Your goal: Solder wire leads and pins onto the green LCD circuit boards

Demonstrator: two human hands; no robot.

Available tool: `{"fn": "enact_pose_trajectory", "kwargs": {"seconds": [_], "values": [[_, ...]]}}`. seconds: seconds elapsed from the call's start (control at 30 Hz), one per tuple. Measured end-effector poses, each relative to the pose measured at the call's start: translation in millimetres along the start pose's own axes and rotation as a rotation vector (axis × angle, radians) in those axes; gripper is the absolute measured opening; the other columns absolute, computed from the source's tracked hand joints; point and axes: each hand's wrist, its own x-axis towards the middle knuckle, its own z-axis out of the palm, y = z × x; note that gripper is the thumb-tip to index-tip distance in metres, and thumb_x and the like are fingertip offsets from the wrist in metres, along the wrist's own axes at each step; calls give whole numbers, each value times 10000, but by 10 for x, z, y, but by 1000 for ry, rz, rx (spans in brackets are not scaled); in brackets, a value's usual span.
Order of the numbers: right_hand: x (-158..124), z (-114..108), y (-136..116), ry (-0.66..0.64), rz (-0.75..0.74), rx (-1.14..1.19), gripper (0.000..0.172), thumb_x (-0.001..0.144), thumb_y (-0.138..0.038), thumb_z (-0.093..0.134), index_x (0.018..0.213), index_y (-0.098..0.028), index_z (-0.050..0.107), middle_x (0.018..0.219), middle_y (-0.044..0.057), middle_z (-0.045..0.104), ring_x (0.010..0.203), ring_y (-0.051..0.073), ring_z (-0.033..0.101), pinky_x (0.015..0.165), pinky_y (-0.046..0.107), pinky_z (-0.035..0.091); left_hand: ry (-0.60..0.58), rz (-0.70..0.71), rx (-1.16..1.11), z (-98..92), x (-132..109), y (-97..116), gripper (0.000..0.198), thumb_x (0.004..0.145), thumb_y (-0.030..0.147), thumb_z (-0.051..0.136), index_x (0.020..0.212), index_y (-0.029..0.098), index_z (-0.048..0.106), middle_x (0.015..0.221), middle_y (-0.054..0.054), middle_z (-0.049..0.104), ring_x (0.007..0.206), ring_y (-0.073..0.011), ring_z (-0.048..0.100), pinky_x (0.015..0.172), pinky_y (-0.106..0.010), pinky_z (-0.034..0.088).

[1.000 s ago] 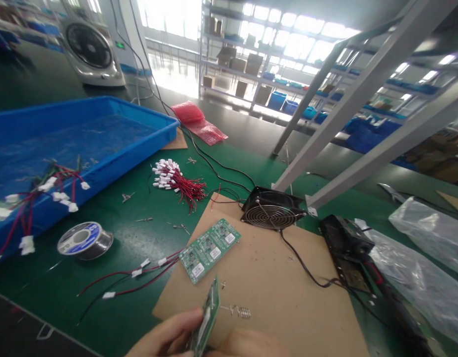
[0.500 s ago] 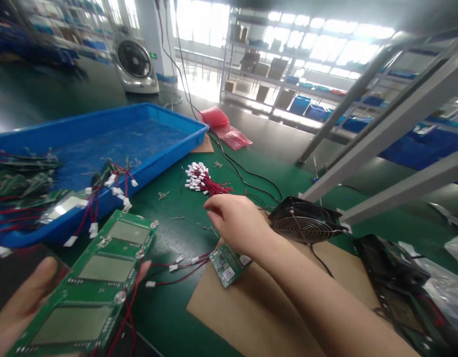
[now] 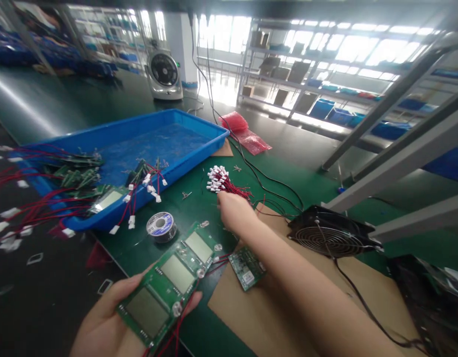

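My left hand [image 3: 113, 310] grips a green circuit board [image 3: 172, 292] with several grey display panels and clear round parts along one edge. Red and black wires hang from this display board. My right hand [image 3: 232, 210] reaches over the bench, beside a bundle of red and black wires with white connectors [image 3: 219, 179]. Its fingers are curled and partly hidden, so I cannot make out what is between them. Under my right forearm, a smaller green circuit board [image 3: 246, 268] lies on brown cardboard [image 3: 243, 310]. A spool of solder wire [image 3: 165, 234] stands beyond the display board.
A blue tray [image 3: 199, 148] holds wired circuit boards [image 3: 78, 173], with connectors draped over its edge. Toward the right are a black fan [image 3: 325, 238] and grey metal struts [image 3: 407, 191]. Red bubble wrap [image 3: 247, 136] and black cables [image 3: 266, 178] lie farther back.
The view has shifted, bringing the solder spool into sight. My left hand has moved the display board inward and away from the tray. My right hand is now closer to the wire bundle.
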Motion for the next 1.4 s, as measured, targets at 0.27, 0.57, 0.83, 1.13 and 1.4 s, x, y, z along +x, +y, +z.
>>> {"fn": "enact_pose_trajectory", "kwargs": {"seconds": [0.27, 0.57, 0.83, 1.13, 1.4], "values": [[-1502, -565, 150, 586, 21, 197, 151, 804, -129, 461, 876, -156, 591, 772, 40, 607, 717, 120, 563, 631, 216, 448, -14, -228, 44, 675, 257, -621, 253, 816, 116, 415, 897, 106, 654, 882, -118, 689, 834, -236, 637, 810, -422, 475], [-2072, -35, 119, 558, 1, 187, 171, 786, -115, 443, 856, -125, 598, 564, 36, 553, 493, 137, 509, 436, 232, 375, -17, -236, 88, 850, 386, -1230, 157, 781, 174, 530, 864, 129, 656, 765, -40, 692, 835, -191, 625, 843, -324, 447], [-2194, -8, 199, 506, 109, 174, 158, 800, -141, 446, 802, -155, 604, 571, 25, 551, 506, 141, 489, 463, 252, 346, -29, -179, 269, 928, 359, -1410, 139, 753, 217, 567, 693, 121, 648, 711, -44, 684, 761, -193, 638, 786, -308, 468], [-2240, 20, 208, 500, 132, 153, 147, 775, -119, 445, 750, -163, 583, 567, 26, 534, 502, 153, 465, 464, 263, 320, 74, -298, 188, 956, 355, -1466, 117, 734, 228, 576, 696, 130, 627, 633, -22, 660, 729, -187, 633, 731, -300, 486], [-2250, 20, 222, 550, 123, 112, 200, 778, -108, 422, 809, -132, 618, 538, 29, 510, 472, 150, 438, 436, 265, 301, -16, -182, 340, 896, 338, -1470, 130, 667, 233, 593, 678, 119, 655, 694, -46, 674, 815, -226, 615, 784, -326, 469]]}}
